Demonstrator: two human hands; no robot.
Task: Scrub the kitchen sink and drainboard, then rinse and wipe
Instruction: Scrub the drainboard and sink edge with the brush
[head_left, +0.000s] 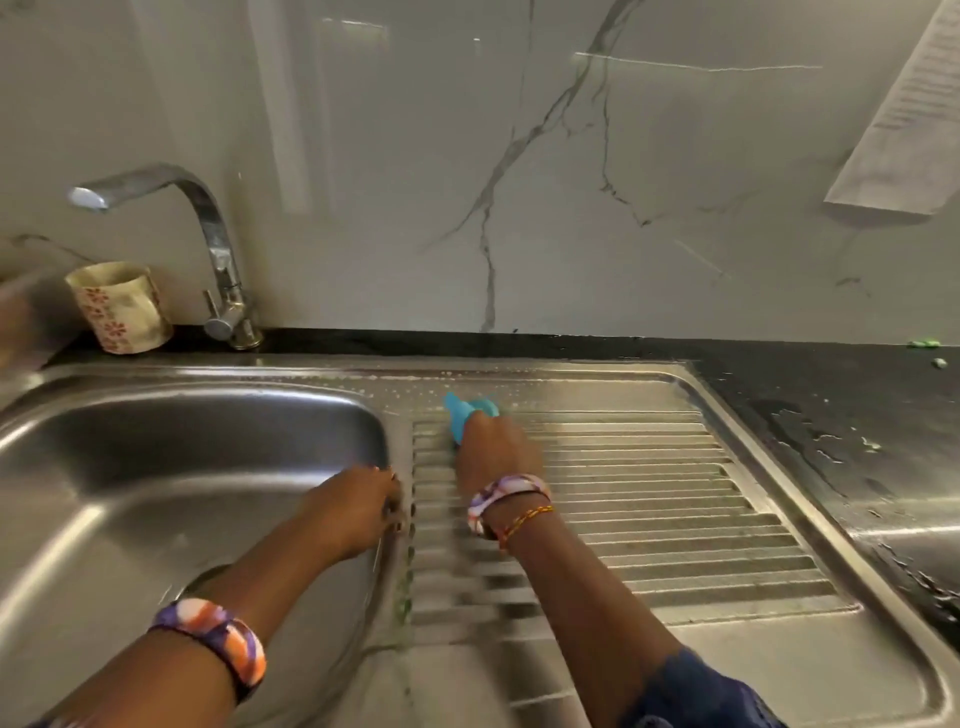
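Note:
A stainless steel sink basin (156, 457) fills the left. To its right lies the ribbed drainboard (675, 499). My right hand (496, 449) presses a blue sponge (467, 410) against the far left end of the ribs; soap suds dot the steel just beyond it. My left hand (358, 512) rests on the ridge between basin and drainboard, fingers curled over the basin's right edge. It holds no tool. Both wrists carry patterned bands.
A chrome tap (208, 234) stands behind the basin, spout turned left. A flowered cup (119, 306) sits on the black counter (831, 405) at the far left. Water and green specks lie on the counter at right. A paper sheet (904, 119) hangs on the marble wall.

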